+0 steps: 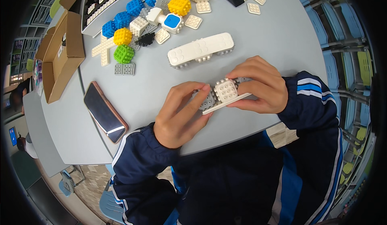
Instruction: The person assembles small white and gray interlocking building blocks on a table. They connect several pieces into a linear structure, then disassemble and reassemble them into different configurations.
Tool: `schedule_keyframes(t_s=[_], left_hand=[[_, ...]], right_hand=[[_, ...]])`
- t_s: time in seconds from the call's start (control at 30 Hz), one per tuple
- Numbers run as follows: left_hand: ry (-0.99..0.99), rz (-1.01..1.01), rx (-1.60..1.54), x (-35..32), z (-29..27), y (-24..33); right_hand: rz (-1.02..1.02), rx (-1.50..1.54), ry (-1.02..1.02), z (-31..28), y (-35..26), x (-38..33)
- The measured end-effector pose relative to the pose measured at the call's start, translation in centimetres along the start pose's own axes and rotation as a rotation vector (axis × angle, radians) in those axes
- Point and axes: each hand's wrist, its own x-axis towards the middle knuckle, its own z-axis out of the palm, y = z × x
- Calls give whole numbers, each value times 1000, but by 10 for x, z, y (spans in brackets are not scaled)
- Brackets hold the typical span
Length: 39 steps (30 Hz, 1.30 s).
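Both of my hands hold one small assembly just above the table's near edge. It has a thin white plate [227, 104] underneath, a white studded cube [225, 90] in the middle and a grey studded piece [208, 100] at its left end. My left hand [180, 113] pinches that left end, fingers over the grey piece and thumb by the plate. My right hand [261, 86] grips the other end, partly hiding another grey piece [242, 80]. Just beyond lies a long white bar [200, 49] with studded pieces under it.
Blue cubes [134, 7], yellow cubes [179, 6], green cubes [123, 54] and white tiles [193, 22] lie across the far side. A box of pieces [121, 1] stands behind them. A phone [105, 112] and a cardboard box [63, 55] are at the left.
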Motion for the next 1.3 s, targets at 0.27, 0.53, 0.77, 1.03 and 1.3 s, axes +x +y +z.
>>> schedule_keyframes(t_s=[0.27, 0.53, 0.77, 1.03, 1.3], left_hand=[[25, -10, -16, 2, -2, 2], [39, 2, -27, -1, -1, -1], [4, 50, 49, 1, -4, 2], [8, 52, 16, -1, -2, 0], [-1, 89, 51, 1, -6, -3]], right_hand=[[23, -10, 10, 0, -2, 0], [19, -30, 16, 3, -1, 0], [-3, -43, 7, 3, -1, -1], [-10, -33, -12, 4, -3, -1], [33, 23, -59, 1, -1, 0]])
